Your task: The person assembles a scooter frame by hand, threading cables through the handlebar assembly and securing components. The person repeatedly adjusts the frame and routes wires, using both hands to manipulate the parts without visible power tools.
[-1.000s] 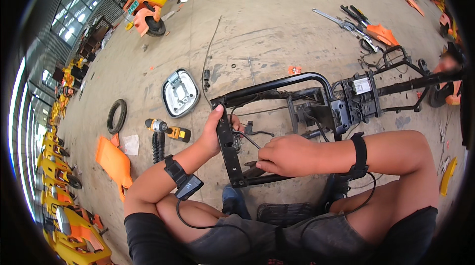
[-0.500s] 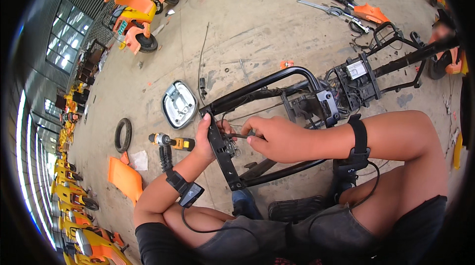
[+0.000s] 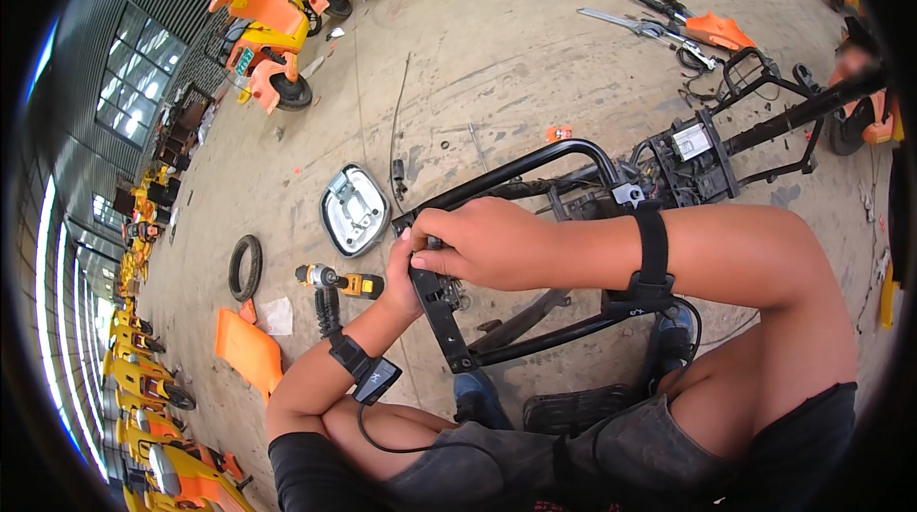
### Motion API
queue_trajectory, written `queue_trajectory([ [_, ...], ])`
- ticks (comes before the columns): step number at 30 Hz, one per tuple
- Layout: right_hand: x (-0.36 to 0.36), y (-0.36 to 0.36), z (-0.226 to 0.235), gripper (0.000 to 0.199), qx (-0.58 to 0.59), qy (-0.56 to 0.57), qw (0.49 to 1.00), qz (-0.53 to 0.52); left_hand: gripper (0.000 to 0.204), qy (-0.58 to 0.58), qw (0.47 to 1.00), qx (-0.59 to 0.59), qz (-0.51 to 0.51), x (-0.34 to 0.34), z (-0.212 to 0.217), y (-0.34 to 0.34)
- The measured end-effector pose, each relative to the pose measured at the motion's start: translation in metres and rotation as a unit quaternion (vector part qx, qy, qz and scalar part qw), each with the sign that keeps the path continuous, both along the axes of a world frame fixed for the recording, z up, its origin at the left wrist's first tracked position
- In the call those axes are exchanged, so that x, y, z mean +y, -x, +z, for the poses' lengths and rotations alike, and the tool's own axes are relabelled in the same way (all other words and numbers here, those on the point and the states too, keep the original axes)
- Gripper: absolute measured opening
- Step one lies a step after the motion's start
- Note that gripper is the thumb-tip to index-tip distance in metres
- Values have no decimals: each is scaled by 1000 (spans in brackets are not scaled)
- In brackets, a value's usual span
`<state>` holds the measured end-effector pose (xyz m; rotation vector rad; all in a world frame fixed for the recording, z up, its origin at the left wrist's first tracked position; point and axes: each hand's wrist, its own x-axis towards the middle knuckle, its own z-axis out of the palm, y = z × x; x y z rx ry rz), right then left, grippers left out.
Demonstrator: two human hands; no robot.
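One left hand (image 3: pixel 401 281) grasps the crossbar (image 3: pixel 441 323) toward its far end; just right, the right hand (image 3: pixel 492 243) curls over it, whether gripping anything I cannot tell. Handwork there seems underway, calling for steady bracing next. The black frame (image 3: pixel 521 166) extends right.

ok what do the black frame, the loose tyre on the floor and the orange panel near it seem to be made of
Black frame: probably metal, painted or coated, judging by its bent tubes and glossy highlights.
Loose tyre: likely rubber; it is a dull black ring.
Orange panel: looks like moulded plastic, smooth and evenly coloured, though painted metal can't be ruled out.
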<state>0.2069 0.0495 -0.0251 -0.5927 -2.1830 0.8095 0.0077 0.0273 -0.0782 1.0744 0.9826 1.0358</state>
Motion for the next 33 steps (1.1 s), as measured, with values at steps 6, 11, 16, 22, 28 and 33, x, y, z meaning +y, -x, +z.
queue_trajectory([
  [6,9,15,-1,28,9,56,998,-15,62,-9,999,-35,-14,0,-9,7],
  [11,15,14,7,31,12,81,996,-44,59,46,998,-38,-24,2,-9,11],
  [16,17,20,1,27,48,133,990,-31,60,42,997,-53,-34,3,-15,16],
  [22,18,18,3,28,55,130,990,-19,60,52,998,-34,-14,1,-9,11],
  [28,14,17,6,32,53,124,991,-18,58,54,997,-54,-22,2,-14,13],
  [33,16,20,3,35,110,285,952,4,61,38,993,-72,-86,7,-24,24],
])
